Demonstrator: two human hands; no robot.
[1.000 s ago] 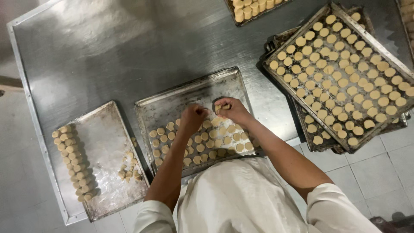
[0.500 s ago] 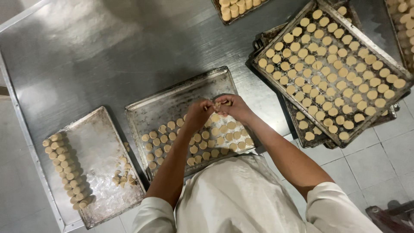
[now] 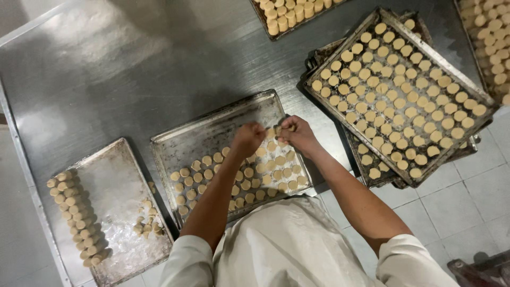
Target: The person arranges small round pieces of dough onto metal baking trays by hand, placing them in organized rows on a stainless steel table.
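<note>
Both hands, left hand (image 3: 247, 139) and right hand (image 3: 297, 134), pinch one dough piece (image 3: 277, 129) over the half-filled middle baking tray (image 3: 212, 125) (round dough pieces (image 3: 239, 183) fill its near edge).

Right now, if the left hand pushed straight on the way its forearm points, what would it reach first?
Probably bare floor of the half-filled metal baking tray, then its far rim; the left hand hovers past the last round dough pieces. Height is unclear.
</note>
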